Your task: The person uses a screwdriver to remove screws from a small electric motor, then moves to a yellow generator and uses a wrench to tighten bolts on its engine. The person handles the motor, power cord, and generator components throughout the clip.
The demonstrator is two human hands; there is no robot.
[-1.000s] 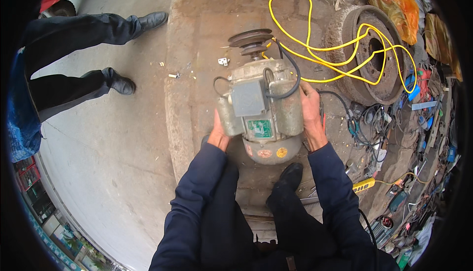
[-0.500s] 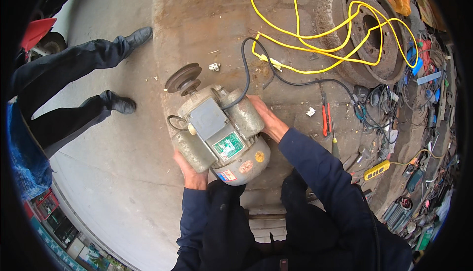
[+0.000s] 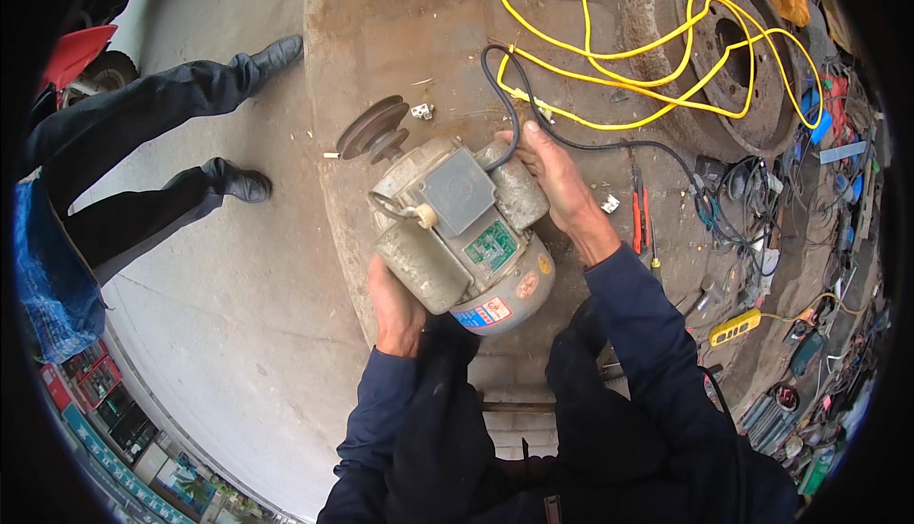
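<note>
Cradling motor [image 3: 466,200] between cupped left hand [image 3: 396,309] and right hand [image 3: 564,181].
Already fitted with pulley [image 3: 374,129], far left, and black cord [image 3: 619,145]; cannot tell linking to yellow cord [image 3: 609,129].

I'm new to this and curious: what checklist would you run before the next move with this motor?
1. Left hand gripping the motor: ok, on its left side.
2. Right hand gripping it: ok, on its right side.
3. Black cable well away from the hands: not ok, it loops close by the right one.
4. Yellow cord disconnected from power: cannot tell.
5. Pulley firmly fixed: cannot tell.
6. Other person's shoes apart from the motor: ok.
</note>
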